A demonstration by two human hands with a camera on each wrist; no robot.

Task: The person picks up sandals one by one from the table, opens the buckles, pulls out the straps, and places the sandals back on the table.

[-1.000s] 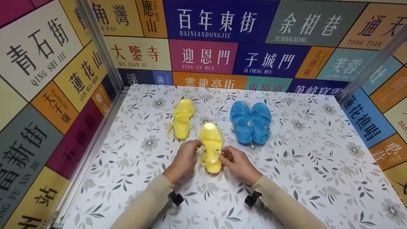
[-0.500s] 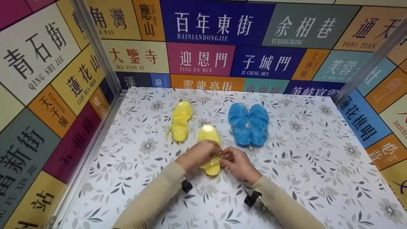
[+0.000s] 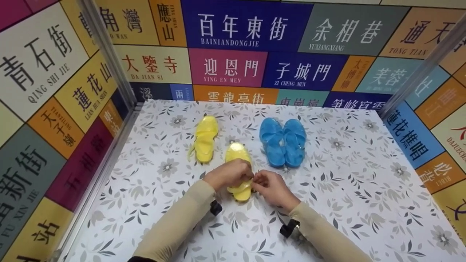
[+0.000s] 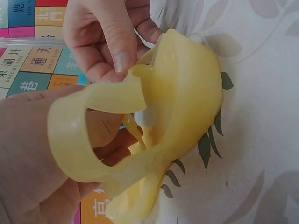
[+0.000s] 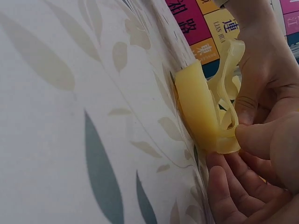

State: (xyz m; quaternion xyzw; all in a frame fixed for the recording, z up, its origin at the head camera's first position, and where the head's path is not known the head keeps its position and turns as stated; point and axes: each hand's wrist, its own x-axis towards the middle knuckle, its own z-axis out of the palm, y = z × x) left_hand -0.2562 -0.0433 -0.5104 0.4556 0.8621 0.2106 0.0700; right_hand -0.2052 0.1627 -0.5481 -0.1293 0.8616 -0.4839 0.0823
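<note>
A yellow jelly sandal (image 3: 238,150) lies sole down on the table, toe away from me. My left hand (image 3: 233,173) reaches over its middle, fingers curled at the ankle strap by the right side. At that same side my right hand (image 3: 271,187) pinches the strap, thumb and fingertips close to the left fingertips. In the left wrist view the strap (image 4: 70,128) arches up in a loop beside my left hand. The right wrist view shows the sandal's heel (image 5: 198,105) and both thumbs meeting at the strap. The buckle itself is hidden by the fingers.
Another yellow sandal (image 3: 205,140) lies to the back left, its strap hanging out at the left. A pair of blue sandals (image 3: 283,142) stands side by side at the back right. Printed panels (image 3: 227,67) wall the flower-patterned tabletop (image 3: 346,178) behind and at both sides.
My left hand has moved from the sandal's left side across its top to the strap at the right, and its fingers have curled there. My right hand has stayed at the strap.
</note>
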